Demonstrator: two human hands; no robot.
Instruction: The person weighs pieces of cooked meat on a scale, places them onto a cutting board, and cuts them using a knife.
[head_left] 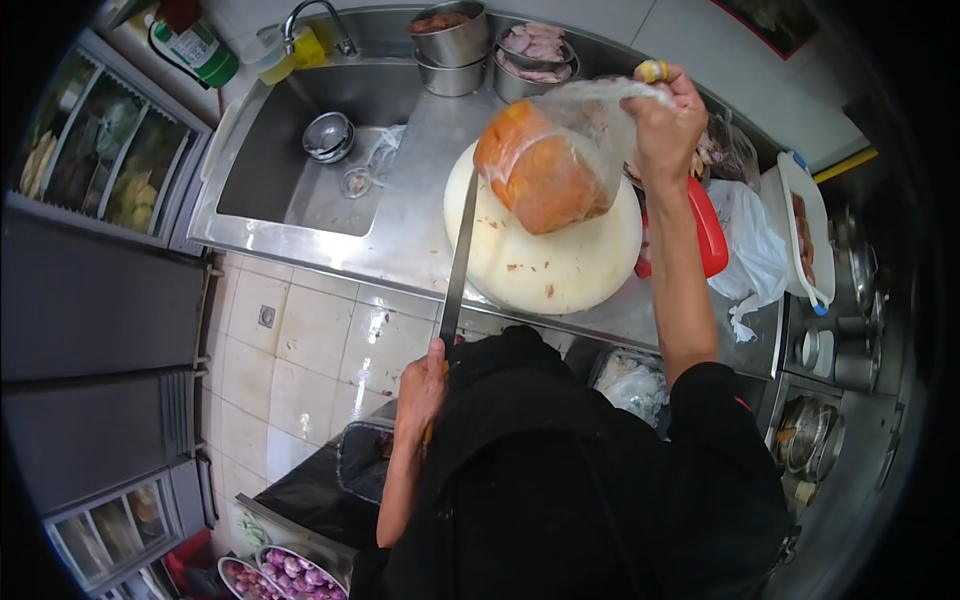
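My right hand [668, 125], with a yellow band on one finger, is closed on the gathered top of a clear plastic bag [590, 125]. Large orange lumps [545, 175] fill the bag; I cannot tell what they are. The bag is over the round white cutting board [570, 275], which has small brown scraps on it. My left hand [422, 392] grips a long knife [458, 265] at the counter's front edge. Its blade points away from me, its tip by the left side of the bag.
Left of the board is a steel sink [290, 215] with metal bowls [328, 137] in it. Steel pots of raw meat [535, 45] stand behind. To the right are a red container [708, 230], a white plastic bag [745, 245] and a white tub [803, 235].
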